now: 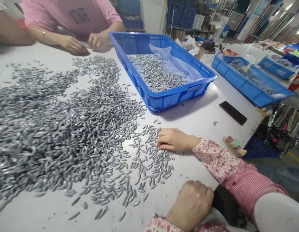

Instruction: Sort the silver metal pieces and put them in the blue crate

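A wide heap of small, silver-grey, seed-shaped pieces [74,135] covers the left and middle of the white table [178,167]. My right hand [174,139] rests on the thin right edge of the heap, fingers bent and pressed together, touching a few pieces; its fingertips are hidden. Closer to me, my left hand [191,203] is a closed fist at the table's near edge, back of the hand upward. Whatever its curled fingers may hold cannot be seen. Beyond my right hand stands a large blue tray [180,100], lined with clear plastic and partly filled with similar pieces.
Across the table a person in a pink shirt has both hands [75,45] at the heap's far edge. Another person's arm [11,32] is at far left. To the right lie a phone [233,112], a small block holder [235,146] and another blue tray [250,84].
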{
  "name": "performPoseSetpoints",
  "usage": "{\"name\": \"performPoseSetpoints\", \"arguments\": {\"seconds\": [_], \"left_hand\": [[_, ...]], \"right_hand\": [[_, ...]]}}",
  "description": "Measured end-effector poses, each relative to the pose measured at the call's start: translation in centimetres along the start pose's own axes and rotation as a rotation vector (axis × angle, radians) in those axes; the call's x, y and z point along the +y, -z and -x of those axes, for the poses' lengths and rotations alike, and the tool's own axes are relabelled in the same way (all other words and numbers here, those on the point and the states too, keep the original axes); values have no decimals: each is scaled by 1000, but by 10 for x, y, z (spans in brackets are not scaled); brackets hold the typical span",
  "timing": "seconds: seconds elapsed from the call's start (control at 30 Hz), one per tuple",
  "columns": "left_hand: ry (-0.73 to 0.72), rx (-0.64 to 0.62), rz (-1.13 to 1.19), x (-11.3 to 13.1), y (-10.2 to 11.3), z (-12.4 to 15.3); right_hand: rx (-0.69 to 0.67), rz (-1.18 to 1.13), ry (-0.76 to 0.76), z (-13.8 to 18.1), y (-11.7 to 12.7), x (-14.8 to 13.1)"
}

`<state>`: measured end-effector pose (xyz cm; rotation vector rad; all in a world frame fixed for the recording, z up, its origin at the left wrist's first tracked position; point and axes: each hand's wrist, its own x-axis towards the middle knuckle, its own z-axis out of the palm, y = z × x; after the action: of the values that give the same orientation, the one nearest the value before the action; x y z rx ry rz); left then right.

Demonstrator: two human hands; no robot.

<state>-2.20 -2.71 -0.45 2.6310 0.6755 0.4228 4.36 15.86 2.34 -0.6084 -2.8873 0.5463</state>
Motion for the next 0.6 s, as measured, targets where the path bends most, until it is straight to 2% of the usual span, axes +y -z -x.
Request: {"name": "performPoseSetpoints", "arguments": {"seconds": [0.23, 0.37, 0.6], "left_hand": [[3, -10, 12, 0, 1, -1], [1, -20, 16, 0, 1, -1], [7, -53, 33, 0, 4, -1]], "right_hand": [[85, 51, -160, 0, -4, 0], [134, -36, -190, 0, -1, 0], [-35, -81, -128, 6, 10, 4]]}}
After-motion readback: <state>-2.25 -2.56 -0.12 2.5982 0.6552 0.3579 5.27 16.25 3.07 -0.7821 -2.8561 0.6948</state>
